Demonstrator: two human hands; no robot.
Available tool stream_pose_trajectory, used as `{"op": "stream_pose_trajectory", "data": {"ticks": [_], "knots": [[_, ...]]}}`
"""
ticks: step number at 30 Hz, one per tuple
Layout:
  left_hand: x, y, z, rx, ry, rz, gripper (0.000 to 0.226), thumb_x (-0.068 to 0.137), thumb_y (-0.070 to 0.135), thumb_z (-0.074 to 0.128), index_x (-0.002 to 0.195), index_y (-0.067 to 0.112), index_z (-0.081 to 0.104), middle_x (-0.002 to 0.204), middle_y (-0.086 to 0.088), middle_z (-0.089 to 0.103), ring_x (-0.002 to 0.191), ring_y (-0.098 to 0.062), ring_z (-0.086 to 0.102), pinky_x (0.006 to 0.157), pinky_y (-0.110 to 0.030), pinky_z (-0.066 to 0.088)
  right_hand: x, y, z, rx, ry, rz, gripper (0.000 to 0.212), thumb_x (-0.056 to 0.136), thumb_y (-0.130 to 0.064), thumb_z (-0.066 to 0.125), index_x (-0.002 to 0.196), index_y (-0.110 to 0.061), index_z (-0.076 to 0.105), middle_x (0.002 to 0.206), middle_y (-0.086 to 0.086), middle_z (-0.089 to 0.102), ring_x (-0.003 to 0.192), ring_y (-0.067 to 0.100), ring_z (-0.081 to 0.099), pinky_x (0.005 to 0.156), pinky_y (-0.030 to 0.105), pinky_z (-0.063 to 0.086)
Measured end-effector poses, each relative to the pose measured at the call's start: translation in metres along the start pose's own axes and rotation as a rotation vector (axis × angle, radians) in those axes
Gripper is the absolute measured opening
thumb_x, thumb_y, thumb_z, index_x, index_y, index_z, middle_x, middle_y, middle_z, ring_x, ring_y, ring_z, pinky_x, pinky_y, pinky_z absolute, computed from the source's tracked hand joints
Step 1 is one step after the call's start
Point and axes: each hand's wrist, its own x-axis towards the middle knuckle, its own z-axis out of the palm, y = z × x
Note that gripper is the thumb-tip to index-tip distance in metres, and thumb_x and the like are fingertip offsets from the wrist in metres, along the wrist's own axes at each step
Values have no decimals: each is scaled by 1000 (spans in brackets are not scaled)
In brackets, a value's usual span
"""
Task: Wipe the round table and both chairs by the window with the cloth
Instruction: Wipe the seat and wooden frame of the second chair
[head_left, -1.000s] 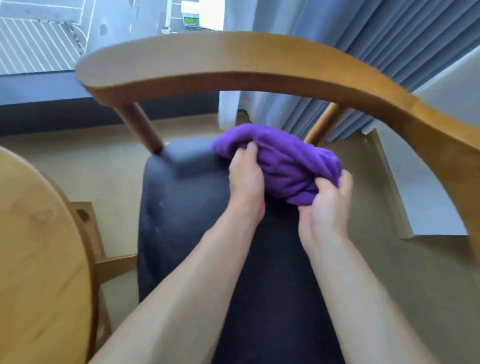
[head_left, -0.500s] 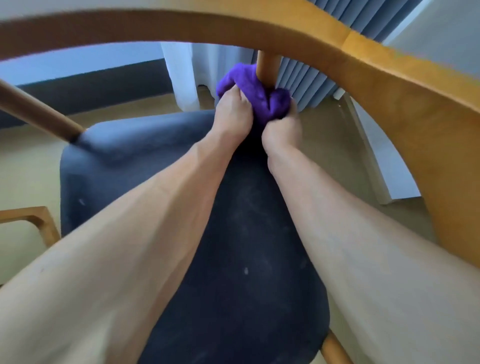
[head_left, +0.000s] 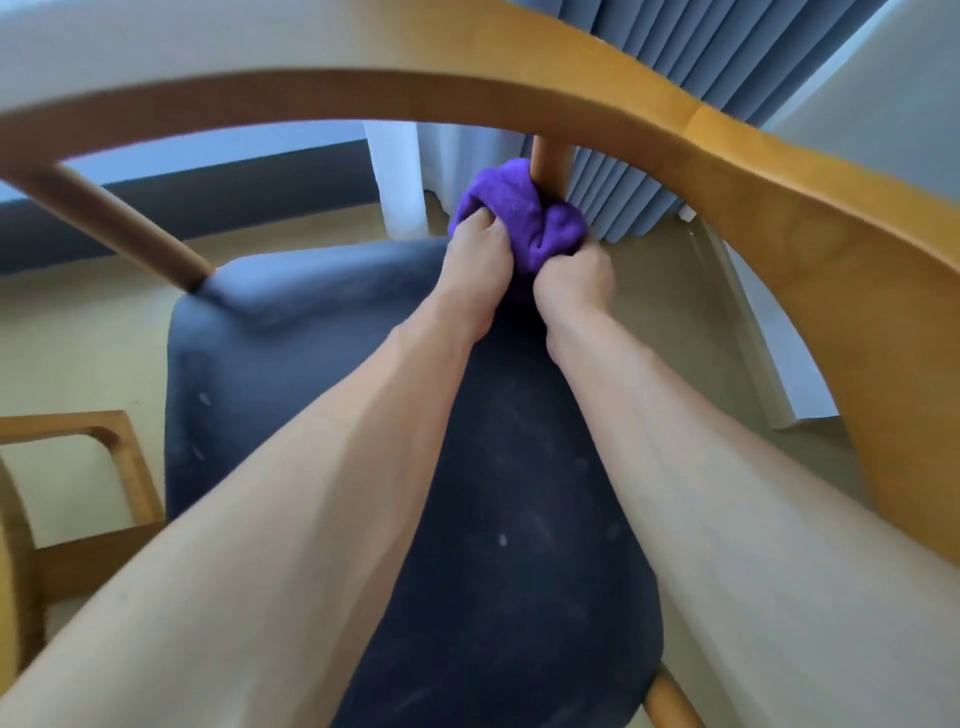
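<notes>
Forearms, bare, stretched from 6 o'clock toward 12 across dark blue chair seat (head_left: 322, 332), flecked with pale specks. Left hand (head_left: 475, 262) and right hand (head_left: 574, 283) seen side by side just past centre, fingers of each curled into purple cloth (head_left: 519, 218). Cloth bunched around base of round wooden spindle (head_left: 548, 163) at seat's far edge, toward 12 o'clock, pressed against it. Curved wooden backrest rail (head_left: 519, 85) arched overhead from 9 o'clock round to 3, widening at 3 o'clock. Second spindle (head_left: 124, 234) slanted down to seat's corner at 10 o'clock. Part of another wooden frame (head_left: 104, 478) glimpsed at 8 o'clock, blurred. Beige floor (head_left: 88, 353) on both sides of seat. Beyond, at 12 to 1 o'clock, white sheer (head_left: 397, 182) beside pleated blue-grey curtain (head_left: 701, 57); dark sill band (head_left: 234, 182) at 10 o'clock.
</notes>
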Motion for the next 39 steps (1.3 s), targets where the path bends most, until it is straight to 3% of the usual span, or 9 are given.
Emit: {"op": "stream_pose_trajectory", "data": {"ticks": [6,10,14,20,23,28,31,35,39], "knots": [[-98,-20,-35,-421,60,-167,25,94,27,56,103,14,75,109,-11,74,104,-25,70,86,-33,58,-86,19,-7,-173,-133,-125,36,88,-16,48,120,-30,60,128,4,61,118,28,55,96,32,44],[-177,-45,-84,-459,171,-252,33,101,21,46,122,6,68,121,-19,69,119,-34,63,105,-44,49,-158,32,-3,-160,-344,-31,22,88,-18,46,102,-25,61,108,11,66,103,32,60,89,38,50],[-255,-59,-131,-493,182,-188,37,103,21,39,116,5,70,115,-15,73,117,-28,65,97,-37,53,-233,36,-5,-60,-461,50,12,85,-23,44,83,-26,55,93,8,67,93,33,63,81,48,55],[-355,-58,-186,-593,153,-1,41,107,20,31,105,14,71,105,-2,76,105,-17,70,83,-26,57,-353,36,-6,201,-446,-115,12,74,-13,52,74,-25,53,79,-3,60,70,14,51,61,34,46],[-407,-64,-208,-519,217,73,33,107,19,32,108,6,63,95,-4,75,88,-17,70,69,-26,59,-418,40,-4,259,-389,-210,14,69,-13,53,75,-25,55,90,11,65,77,24,57,70,47,53],[-503,-85,-252,-603,269,140,53,106,27,31,137,-14,44,137,-33,52,129,-47,50,108,-59,38,-532,64,-6,270,-344,-387,20,70,-8,60,86,-20,58,100,10,63,96,26,60,85,52,51],[-548,-113,-270,-663,305,219,46,107,25,31,120,-8,60,116,-23,69,111,-37,66,95,-47,54,-590,89,-3,289,-378,-472,28,70,-2,59,91,-18,59,104,5,63,106,20,60,93,45,49],[-577,-150,-267,-589,198,315,29,90,32,55,102,7,57,96,-15,59,89,-29,62,82,-38,51,-620,142,0,346,-379,-304,27,69,-2,59,91,-18,60,98,7,65,94,22,62,86,54,51],[-560,-204,-231,-335,180,65,16,95,19,41,85,7,45,81,-17,41,74,-34,41,74,-47,40,-609,194,-11,421,-275,-28,25,64,-13,60,87,-23,58,87,9,62,77,21,53,72,47,49]]}}
